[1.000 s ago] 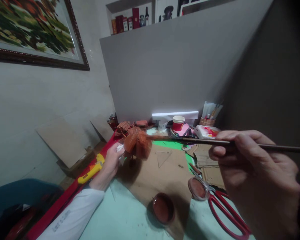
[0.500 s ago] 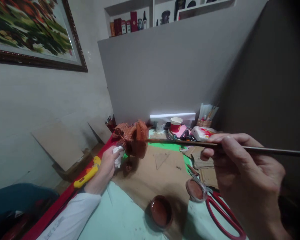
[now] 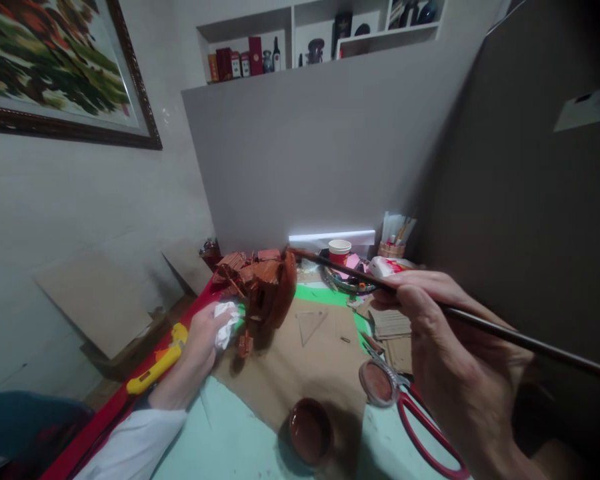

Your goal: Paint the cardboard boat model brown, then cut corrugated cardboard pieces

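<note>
Has shifted the long brush [image 3: 350,272], pinched in the right hand [image 3: 455,347], from the reddish-brown model's [image 3: 266,273] side to its top edge, apparently reaching another part, with the left hand [image 3: 197,337] clutching tissue [image 3: 225,328] beside it, near the cardboard's [image 3: 280,380] far left corner.

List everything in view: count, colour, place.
Model: 1, brown, middle
Brush: 1, dark, right hand
Tissue: 1, white, left hand
Jar: 1, brown, front
Lid: 1, brown inside, by scissors
Scissors: 1, red handles, front right
Tool: 1, yellow, left edge
Cup: stacked count unclear, red, back
Cardboard sheet: 1, brown, middle
Table: 1, pale green, below
Panel: 1, grey, behind
Picture: 1, multicoloured, left wall
Shelf: 1, white, top
Smaller clutter: uncounted, mixed, back
Left hand: 1, bare, left
Right hand: 1, bare, right
</note>
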`<action>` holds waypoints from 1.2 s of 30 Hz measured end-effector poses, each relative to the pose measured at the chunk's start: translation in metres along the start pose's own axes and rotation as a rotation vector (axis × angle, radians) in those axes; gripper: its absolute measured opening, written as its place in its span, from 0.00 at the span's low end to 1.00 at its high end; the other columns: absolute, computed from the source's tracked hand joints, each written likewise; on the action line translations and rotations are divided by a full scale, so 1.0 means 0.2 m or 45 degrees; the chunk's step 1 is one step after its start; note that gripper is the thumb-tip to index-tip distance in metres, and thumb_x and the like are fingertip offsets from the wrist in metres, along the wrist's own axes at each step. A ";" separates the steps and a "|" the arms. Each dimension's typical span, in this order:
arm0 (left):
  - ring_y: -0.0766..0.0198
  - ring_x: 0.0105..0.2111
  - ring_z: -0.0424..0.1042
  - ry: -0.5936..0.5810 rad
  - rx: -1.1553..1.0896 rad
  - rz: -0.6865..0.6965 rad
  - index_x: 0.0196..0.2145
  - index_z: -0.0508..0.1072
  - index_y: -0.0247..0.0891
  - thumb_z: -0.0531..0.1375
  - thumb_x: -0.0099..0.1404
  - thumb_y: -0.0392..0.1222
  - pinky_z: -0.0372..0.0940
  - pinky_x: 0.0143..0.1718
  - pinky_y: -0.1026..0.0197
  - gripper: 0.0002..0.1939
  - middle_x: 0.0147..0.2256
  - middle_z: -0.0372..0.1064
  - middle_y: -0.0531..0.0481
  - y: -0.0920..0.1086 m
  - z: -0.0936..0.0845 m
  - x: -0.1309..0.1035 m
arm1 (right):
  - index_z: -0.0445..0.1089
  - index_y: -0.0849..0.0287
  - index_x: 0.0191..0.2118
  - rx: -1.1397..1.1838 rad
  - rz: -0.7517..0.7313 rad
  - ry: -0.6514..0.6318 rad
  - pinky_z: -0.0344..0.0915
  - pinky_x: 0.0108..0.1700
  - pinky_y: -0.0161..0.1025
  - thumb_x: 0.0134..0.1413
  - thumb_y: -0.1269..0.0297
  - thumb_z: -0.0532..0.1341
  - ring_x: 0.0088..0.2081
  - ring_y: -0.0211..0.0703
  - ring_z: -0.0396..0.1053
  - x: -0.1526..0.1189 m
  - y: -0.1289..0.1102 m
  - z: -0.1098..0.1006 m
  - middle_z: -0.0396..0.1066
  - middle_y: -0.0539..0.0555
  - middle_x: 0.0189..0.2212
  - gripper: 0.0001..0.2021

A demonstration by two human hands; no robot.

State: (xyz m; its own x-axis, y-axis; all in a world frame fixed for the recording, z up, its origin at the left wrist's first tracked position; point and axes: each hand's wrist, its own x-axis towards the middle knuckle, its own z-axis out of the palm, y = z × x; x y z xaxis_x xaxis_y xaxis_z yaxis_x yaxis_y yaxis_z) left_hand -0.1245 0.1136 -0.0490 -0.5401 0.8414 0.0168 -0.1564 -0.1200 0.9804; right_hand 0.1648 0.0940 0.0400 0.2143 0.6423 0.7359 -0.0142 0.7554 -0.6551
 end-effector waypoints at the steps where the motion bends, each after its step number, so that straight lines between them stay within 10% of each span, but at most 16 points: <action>1: 0.69 0.20 0.67 0.002 0.001 0.001 0.30 0.76 0.30 0.73 0.39 0.41 0.58 0.18 0.70 0.19 0.23 0.74 0.49 0.00 0.00 0.00 | 0.78 0.51 0.35 -0.004 -0.015 -0.018 0.67 0.48 0.45 0.61 0.66 0.64 0.36 0.43 0.73 0.00 0.00 0.00 0.75 0.49 0.36 0.05; 36: 0.70 0.19 0.64 0.020 0.062 -0.006 0.31 0.75 0.29 0.72 0.41 0.44 0.55 0.19 0.70 0.21 0.21 0.72 0.51 -0.01 -0.02 0.00 | 0.73 0.56 0.29 -0.282 -0.019 -0.386 0.65 0.39 0.37 0.63 0.66 0.63 0.34 0.38 0.71 -0.02 0.09 0.01 0.72 0.49 0.32 0.09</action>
State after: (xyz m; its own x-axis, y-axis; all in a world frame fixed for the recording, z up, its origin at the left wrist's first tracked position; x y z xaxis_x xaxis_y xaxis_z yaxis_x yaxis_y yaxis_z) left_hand -0.1276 0.1127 -0.0523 -0.5526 0.8334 0.0095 -0.1187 -0.0900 0.9888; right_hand 0.1615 0.1057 0.0245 -0.0863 0.6659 0.7410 0.2055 0.7397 -0.6408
